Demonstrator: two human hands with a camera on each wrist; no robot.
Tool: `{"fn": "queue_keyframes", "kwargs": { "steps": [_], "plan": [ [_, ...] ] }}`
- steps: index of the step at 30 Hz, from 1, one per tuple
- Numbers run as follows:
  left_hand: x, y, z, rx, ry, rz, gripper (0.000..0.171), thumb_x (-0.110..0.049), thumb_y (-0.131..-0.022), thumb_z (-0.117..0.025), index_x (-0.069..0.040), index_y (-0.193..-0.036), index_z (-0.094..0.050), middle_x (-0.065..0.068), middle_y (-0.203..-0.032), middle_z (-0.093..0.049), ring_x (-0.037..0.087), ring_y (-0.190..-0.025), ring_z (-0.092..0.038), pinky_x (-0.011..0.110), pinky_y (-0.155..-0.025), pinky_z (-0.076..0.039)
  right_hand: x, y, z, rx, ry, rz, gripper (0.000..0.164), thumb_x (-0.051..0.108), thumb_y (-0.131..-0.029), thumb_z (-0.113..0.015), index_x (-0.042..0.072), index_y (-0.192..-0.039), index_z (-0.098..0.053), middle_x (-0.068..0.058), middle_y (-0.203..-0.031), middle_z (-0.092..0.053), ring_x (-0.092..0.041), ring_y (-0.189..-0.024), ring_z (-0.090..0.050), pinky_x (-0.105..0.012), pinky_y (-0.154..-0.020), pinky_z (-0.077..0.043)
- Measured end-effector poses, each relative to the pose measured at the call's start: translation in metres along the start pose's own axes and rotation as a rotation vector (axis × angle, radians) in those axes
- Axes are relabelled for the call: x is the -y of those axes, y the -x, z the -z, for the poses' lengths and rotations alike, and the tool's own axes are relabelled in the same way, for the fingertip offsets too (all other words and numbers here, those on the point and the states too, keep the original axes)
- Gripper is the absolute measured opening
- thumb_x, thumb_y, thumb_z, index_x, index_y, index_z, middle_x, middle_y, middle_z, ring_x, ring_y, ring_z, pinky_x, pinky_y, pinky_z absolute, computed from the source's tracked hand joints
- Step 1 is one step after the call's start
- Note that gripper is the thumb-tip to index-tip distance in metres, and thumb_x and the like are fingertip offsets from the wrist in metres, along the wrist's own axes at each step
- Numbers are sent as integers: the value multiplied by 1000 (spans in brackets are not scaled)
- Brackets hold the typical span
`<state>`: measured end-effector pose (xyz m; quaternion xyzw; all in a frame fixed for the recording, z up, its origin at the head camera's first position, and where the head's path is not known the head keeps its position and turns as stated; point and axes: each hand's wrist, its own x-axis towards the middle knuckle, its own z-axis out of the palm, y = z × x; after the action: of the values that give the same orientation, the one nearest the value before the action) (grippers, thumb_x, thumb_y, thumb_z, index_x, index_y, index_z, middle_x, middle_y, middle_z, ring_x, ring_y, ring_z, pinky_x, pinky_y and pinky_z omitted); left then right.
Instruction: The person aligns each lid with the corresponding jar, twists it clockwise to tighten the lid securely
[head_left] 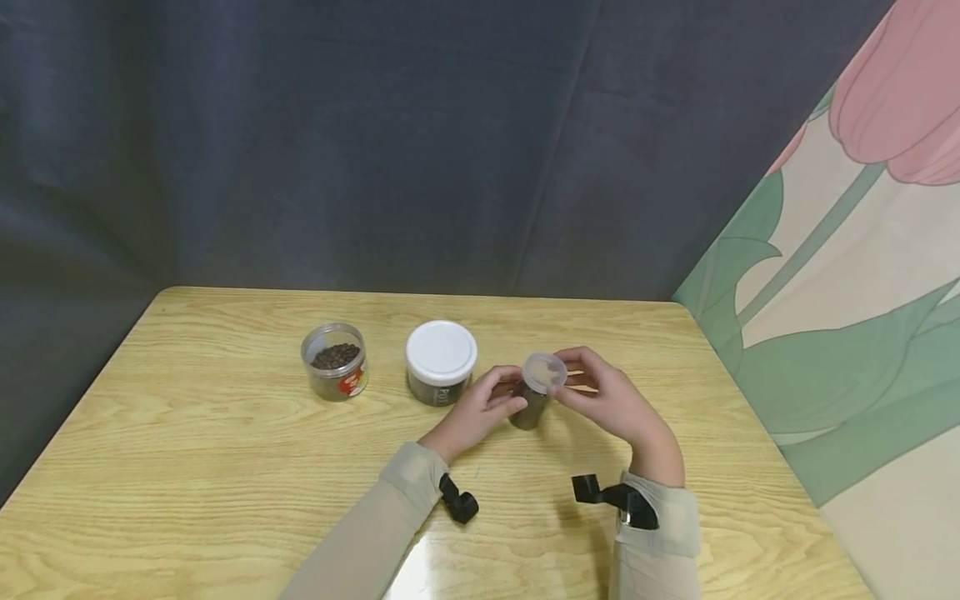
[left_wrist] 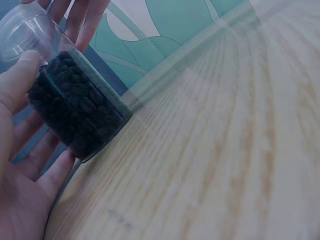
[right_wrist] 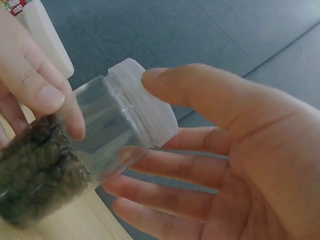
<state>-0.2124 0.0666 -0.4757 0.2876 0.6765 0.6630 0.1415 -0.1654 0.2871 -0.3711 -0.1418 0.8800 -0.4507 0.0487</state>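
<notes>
A clear plastic jar (head_left: pixel 529 410) partly filled with dark coffee beans (left_wrist: pixel 80 102) stands on the table, right of the middle. My left hand (head_left: pixel 472 418) holds it by the side, thumb in front and fingers around the far side. On the jar's mouth sits a translucent lid (right_wrist: pixel 145 102). With thumb and fingers, my right hand (head_left: pixel 611 402) grips the lid's rim from the right, its other fingers spread beside the jar's upper wall. Whether the lid is fully seated, I cannot tell.
Left of my hands stands a dark-labelled tub with a white lid (head_left: pixel 441 350). Farther left is an uncovered clear jar (head_left: pixel 337 385) with a red label and brown contents. The wooden table (head_left: pixel 225 483) ends at a dark curtain (head_left: pixel 360 150); a tulip-patterned wall (head_left: pixel 847 333) rises on the right.
</notes>
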Motion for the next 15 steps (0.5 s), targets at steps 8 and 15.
{"fn": "queue_keyframes", "kwargs": {
  "steps": [8,15],
  "plan": [
    [2,0,1,10,-13,-15,48,-19,-104,-61,-6,-147,-44,12,-150,-48,23,-139,-47,30,-116,-40,0,1,1,11,67,48,53,15,-104,-58,13,-154,-41,-23,-137,-56,-42,-121,-59,-59,-99,-53],
    [3,-1,0,7,-10,-24,48,-17,-103,-61,-5,-146,-45,13,-149,-48,24,-139,-47,30,-116,-40,-2,-1,0,20,81,131,48,3,-102,-57,5,-149,-47,-20,-139,-56,-41,-119,-61,-58,-97,-53]
  ]
}}
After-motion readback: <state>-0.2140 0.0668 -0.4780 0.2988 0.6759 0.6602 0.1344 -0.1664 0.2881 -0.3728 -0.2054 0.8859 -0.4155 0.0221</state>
